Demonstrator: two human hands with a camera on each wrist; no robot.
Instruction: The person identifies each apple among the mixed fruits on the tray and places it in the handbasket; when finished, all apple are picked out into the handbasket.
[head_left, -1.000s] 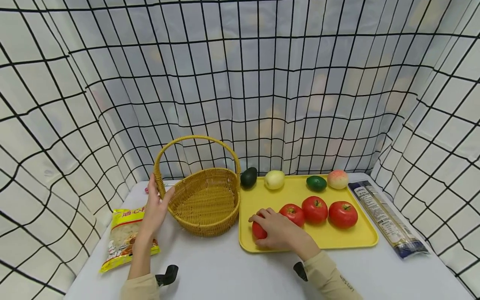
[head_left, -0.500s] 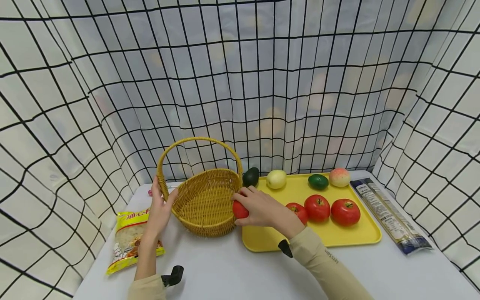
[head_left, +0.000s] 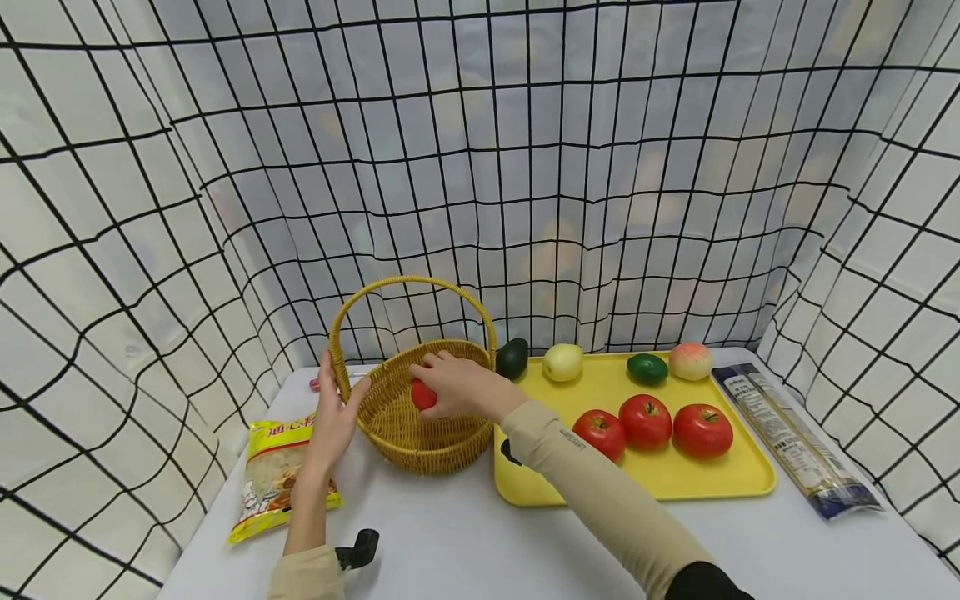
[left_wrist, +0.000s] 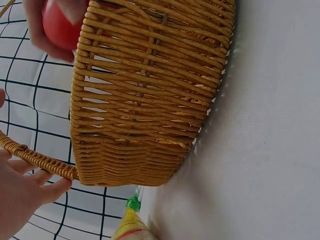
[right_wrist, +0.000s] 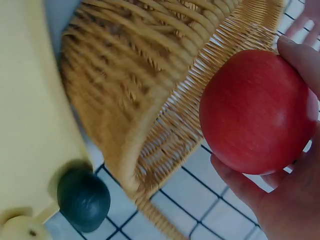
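A yellow wicker basket [head_left: 431, 454] with a tall arched handle [head_left: 411, 279] stands left of the tray. My left hand [head_left: 335, 421] holds the lower left end of that handle, which passes between thumb and fingers. Over the basket's opening, my right hand [head_left: 468, 387] grips a red apple [head_left: 423, 395]; the right wrist view shows the apple [right_wrist: 257, 112] large, with fingers and thumb around its sides. Several other red apples, including one apple [head_left: 702, 431] at the right, sit on the yellow tray [head_left: 540, 492].
A dark avocado [head_left: 512, 358], a pale yellow-green fruit [head_left: 562, 362], a green fruit [head_left: 647, 369] and a peach [head_left: 690, 361] line the back. A yellow food packet [head_left: 273, 475] lies left, a long noodle-like packet [head_left: 795, 437] right. Black netting [head_left: 555, 196] surrounds the table.
My right hand has lifted the red apple off the tray's front left and carried it left, over the basket's opening. The left hand stays at the handle.
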